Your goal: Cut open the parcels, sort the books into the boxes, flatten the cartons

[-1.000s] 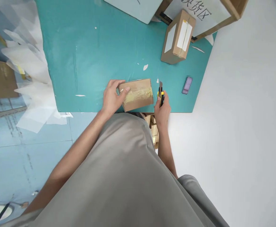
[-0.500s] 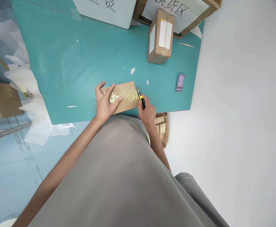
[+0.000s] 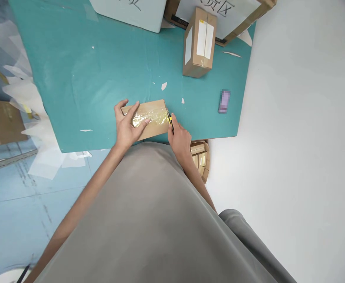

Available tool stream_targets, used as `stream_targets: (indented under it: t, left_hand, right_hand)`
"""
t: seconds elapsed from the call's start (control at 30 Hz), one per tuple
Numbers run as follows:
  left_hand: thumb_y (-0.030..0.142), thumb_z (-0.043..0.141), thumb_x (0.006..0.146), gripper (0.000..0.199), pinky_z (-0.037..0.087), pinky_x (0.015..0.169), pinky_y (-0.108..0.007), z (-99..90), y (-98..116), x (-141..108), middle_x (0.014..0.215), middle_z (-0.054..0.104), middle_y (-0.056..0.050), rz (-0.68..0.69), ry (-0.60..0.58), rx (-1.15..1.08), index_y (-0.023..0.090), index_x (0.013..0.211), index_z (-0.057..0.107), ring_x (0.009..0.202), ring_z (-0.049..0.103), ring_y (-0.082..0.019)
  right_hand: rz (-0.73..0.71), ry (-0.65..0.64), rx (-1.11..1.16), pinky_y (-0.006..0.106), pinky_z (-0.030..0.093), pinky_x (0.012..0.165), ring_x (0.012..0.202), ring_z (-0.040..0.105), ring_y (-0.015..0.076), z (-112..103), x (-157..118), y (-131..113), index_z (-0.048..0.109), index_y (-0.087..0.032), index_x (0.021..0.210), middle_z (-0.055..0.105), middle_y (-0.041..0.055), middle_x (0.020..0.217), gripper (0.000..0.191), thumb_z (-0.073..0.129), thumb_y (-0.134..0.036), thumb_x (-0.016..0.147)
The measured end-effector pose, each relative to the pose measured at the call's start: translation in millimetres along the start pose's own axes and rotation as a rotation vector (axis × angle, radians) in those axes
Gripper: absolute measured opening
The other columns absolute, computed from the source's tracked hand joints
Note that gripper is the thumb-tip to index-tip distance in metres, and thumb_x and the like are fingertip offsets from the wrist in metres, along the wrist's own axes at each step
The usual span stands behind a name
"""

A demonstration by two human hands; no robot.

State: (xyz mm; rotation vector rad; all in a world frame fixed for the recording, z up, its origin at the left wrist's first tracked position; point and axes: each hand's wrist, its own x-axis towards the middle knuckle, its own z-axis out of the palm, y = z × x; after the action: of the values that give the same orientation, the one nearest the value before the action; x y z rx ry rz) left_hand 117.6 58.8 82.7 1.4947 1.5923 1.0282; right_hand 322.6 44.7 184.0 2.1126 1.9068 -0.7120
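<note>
A small cardboard box with clear, shiny tape across its top lies at the near edge of the green table. My left hand grips its left end, with fingers spread over the top and the thumb pressing on the tape. My right hand is closed around a black and yellow utility knife. The knife's front end is at the right end of the box, along its edge. Most of the handle is hidden in my fingers.
A taller carton with white labels stands at the back, before a large box with a written sign. Left of it is a white bin. A blurred purple item lies right. Below the table edge sits a container of small boxes.
My right hand has brought the knife closer against the right end of the box. My left hand keeps its hold. The whole view has shifted slightly.
</note>
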Motion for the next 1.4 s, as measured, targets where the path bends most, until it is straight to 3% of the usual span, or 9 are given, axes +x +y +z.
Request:
stream_targets:
  t: [0.2,0.4,0.67,0.8,0.93,1.03,1.2,1.3,1.4]
  left_hand:
    - [0.070,0.080,0.083,0.077,0.037,0.126,-0.064,2.3,3,-2,0.161,0.040,-0.018,0.002,0.011,0.047,0.028,0.146,0.066,0.155,0.039,-0.043]
    - [0.069,0.081,0.083,0.080,0.038,0.126,-0.061,4.9,5,-8,0.156,0.043,-0.019,-0.002,0.025,0.059,0.026,0.147,0.065,0.151,0.043,-0.042]
    - [0.073,0.077,0.084,0.084,0.032,0.129,-0.062,-5.2,3,-9,0.161,0.038,-0.020,-0.002,-0.016,0.088,0.024,0.150,0.062,0.155,0.038,-0.043]
    - [0.075,0.073,0.087,0.081,0.029,0.131,-0.063,-28.0,-3,-12,0.171,0.031,-0.017,-0.012,-0.040,0.139,0.028,0.152,0.060,0.160,0.032,-0.041]
    - [0.075,0.067,0.091,0.081,0.025,0.132,-0.062,-60.3,-16,-28,0.178,0.023,-0.015,-0.068,-0.033,0.202,0.031,0.157,0.054,0.166,0.022,-0.039]
    - [0.075,0.063,0.094,0.077,0.027,0.131,-0.062,-87.3,-25,-46,0.178,0.025,-0.015,-0.134,0.014,0.241,0.031,0.156,0.055,0.166,0.025,-0.038]
    - [0.063,0.063,0.099,0.058,0.045,0.122,-0.060,-116.9,-15,-76,0.159,0.052,-0.016,-0.185,0.190,0.309,0.029,0.146,0.065,0.150,0.050,-0.035]
    - [0.053,0.059,0.104,0.046,0.060,0.106,-0.050,-113.8,4,-84,0.140,0.064,-0.013,-0.195,0.211,0.246,0.027,0.140,0.069,0.127,0.066,-0.028]
    - [0.048,0.054,0.106,0.043,0.062,0.102,-0.044,-103.8,18,-84,0.137,0.065,-0.013,-0.209,0.238,0.204,0.025,0.140,0.070,0.119,0.069,-0.025]
  right_hand:
    - [0.098,-0.102,-0.116,0.041,0.059,0.089,0.098,0.077,0.0289,-14,-13,-11,0.019,-0.028,0.176,0.076,0.0149,0.127,0.062,0.030,-0.029,0.115]
    - [0.136,-0.207,-0.141,0.042,0.058,0.089,0.098,0.077,0.0291,-4,-35,3,0.031,-0.027,0.173,0.079,0.0143,0.120,0.059,0.032,-0.027,0.113]
    - [0.058,-0.095,0.001,0.039,0.055,0.085,0.091,0.077,0.0309,-19,-63,23,0.036,-0.017,0.169,0.081,0.0133,0.104,0.059,0.034,-0.034,0.113]
    - [0.025,0.032,0.216,0.039,0.056,0.088,0.092,0.077,0.0313,3,-22,52,0.060,-0.015,0.147,0.081,0.0169,0.112,0.055,0.028,-0.045,0.114]
    - [0.002,0.011,0.555,0.034,0.058,0.083,0.078,0.078,0.0209,61,49,71,0.063,-0.015,0.134,0.078,0.0160,0.125,0.048,0.029,-0.043,0.114]
    - [0.018,-0.047,0.678,0.033,0.057,0.079,0.077,0.078,0.0203,100,84,64,0.063,-0.014,0.130,0.079,0.0160,0.116,0.047,0.034,-0.047,0.113]
    - [-0.049,-0.111,0.722,0.031,0.053,0.076,0.080,0.068,0.0208,126,92,35,0.066,-0.016,0.113,0.075,0.0087,0.094,0.041,0.043,-0.050,0.109]
    - [-0.101,-0.105,0.746,0.028,0.049,0.074,0.078,0.061,0.0190,126,84,22,0.065,-0.017,0.106,0.070,0.0051,0.088,0.038,0.042,-0.047,0.108]
    - [-0.128,-0.079,0.721,0.028,0.046,0.070,0.074,0.056,0.0180,117,75,16,0.064,-0.018,0.100,0.065,0.0030,0.083,0.037,0.041,-0.046,0.107]
